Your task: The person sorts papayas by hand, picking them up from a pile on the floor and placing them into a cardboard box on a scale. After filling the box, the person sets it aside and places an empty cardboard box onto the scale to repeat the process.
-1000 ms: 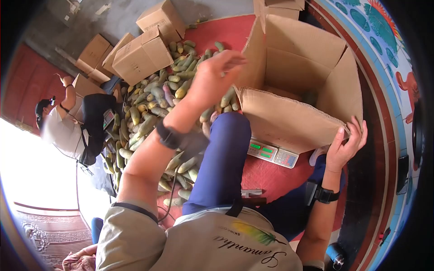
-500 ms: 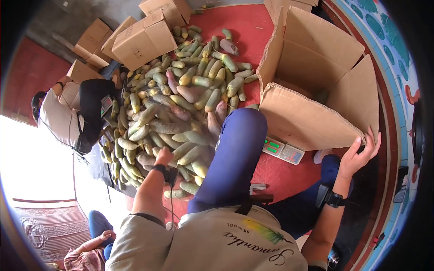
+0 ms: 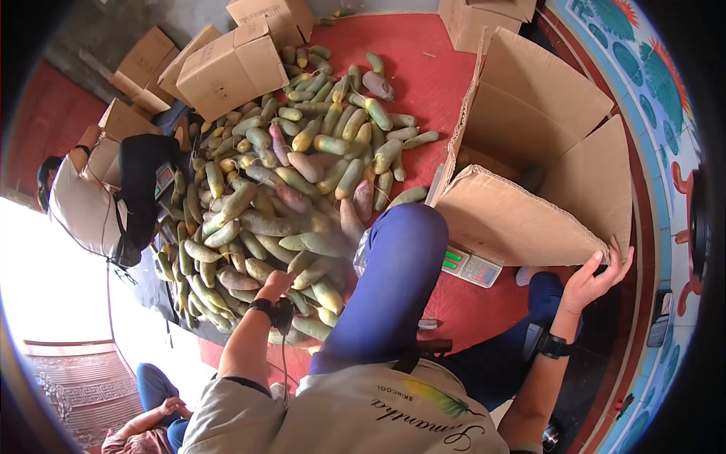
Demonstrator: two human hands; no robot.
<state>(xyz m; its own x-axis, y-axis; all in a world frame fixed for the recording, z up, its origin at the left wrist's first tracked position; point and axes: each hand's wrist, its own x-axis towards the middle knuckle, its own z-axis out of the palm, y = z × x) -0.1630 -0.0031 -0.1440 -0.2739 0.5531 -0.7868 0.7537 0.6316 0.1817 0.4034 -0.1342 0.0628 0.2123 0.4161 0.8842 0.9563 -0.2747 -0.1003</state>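
Observation:
A large heap of green radishes [image 3: 261, 222], with some pinkish ones among them, lies to my left. My left hand [image 3: 277, 285] is low at the heap's near side, its fingers closed around the end of a green radish [image 3: 311, 272]; the fingertips are partly hidden. On my right, an open cardboard box [image 3: 522, 216] rests on a digital scale [image 3: 473, 266] with lit green digits. The near right corner of the box's upright flap is gripped by my right hand [image 3: 597, 278]. Inside the box, a dark green shape [image 3: 533, 178] shows in shadow.
Several cardboard boxes [image 3: 227, 72] stand behind the heap, and another box [image 3: 480, 21] is at the back. A seated co-worker [image 3: 94, 200] is at the far left beside a second scale [image 3: 164, 178]. Another person [image 3: 159, 416] sits at lower left. Red floor covering [image 3: 423, 76] lies underneath.
My left hand has shifted slightly right and nearer to me, up against a radish. My right hand stays on the box flap. The whole view has shifted a little.

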